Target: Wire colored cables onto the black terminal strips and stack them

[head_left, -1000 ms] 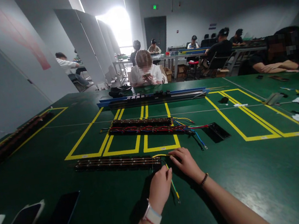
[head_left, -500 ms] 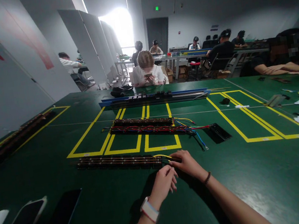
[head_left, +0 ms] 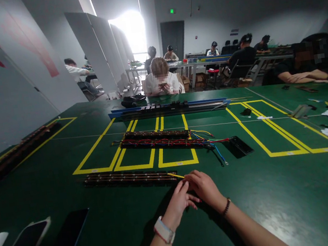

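A long dark strip (head_left: 125,178) with copper-coloured rods along its top lies crosswise on the green table. From its right end a yellow wire (head_left: 176,176) runs to my hands. My right hand (head_left: 205,186), with a beaded bracelet at the wrist, curls its fingers closed over the wire's far end. Against it, my left hand (head_left: 179,202), wearing a pale watch, brings thumb and forefinger together at the same spot while its other fingers hang loose. The wire's tip is hidden between the hands.
Beyond lie two similar strips, one with red and blue wires (head_left: 166,142), and a black box (head_left: 240,145). Further back is a blue rail (head_left: 169,108). Dark phone-like slabs (head_left: 73,237) rest front left. A person (head_left: 160,78) sits opposite; another's forearms (head_left: 307,76) rest at right.
My left hand has moved up against my right, with its fingertips at the wire. The right hand has dropped slightly and turned inward. The yellow wire looks straighter and lower.
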Demonstrator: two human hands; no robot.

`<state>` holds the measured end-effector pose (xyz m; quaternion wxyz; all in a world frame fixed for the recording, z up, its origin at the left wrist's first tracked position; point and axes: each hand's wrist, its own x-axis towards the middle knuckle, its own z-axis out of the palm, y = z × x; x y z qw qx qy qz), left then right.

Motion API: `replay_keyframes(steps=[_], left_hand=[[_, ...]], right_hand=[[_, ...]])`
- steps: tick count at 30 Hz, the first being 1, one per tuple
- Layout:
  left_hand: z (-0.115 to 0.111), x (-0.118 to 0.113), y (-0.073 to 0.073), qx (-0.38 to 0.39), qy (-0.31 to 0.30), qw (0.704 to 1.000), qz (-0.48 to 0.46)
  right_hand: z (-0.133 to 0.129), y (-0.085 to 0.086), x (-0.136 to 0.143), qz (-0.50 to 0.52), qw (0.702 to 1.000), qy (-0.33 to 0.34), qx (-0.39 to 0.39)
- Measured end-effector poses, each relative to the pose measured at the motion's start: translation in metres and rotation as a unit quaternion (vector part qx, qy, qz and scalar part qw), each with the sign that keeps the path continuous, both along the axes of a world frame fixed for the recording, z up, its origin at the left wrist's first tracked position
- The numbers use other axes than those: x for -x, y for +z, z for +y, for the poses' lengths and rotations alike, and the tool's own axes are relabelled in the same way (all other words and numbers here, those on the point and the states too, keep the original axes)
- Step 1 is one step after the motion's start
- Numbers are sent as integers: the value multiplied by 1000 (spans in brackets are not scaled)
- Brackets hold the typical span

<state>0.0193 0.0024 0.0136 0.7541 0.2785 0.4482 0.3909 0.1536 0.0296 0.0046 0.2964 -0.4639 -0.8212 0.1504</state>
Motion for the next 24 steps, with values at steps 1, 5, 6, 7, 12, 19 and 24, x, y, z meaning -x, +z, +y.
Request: replay_keyframes(steps=[1,5,6,7,12,19,24], left_hand=[[0,0,-2,1,5,1000,-1],[0,0,-11,-7,1,1000,12],[0,0,-13,-10,-4,1000,16],[1,0,-15,-13,-6,1000,19],[3,-1,-16,-16,9,1000,14],[3,-1,-12,-15,7,1000,-14],[0,-1,-11,-18,1,1000,2]], right_hand=[[-2,0,1,-26,1000,1,-17],[-10,3,1,-53,997,17,-46],[-11,5,0,-41,998,20,-43],[-12,8,-1,-25,999,20,-37],[-12,23,-8,20,1000,-18,-10],[-12,18,-6,-91,996,11,-4],[-12,15,-5,-63,998,18,22]])
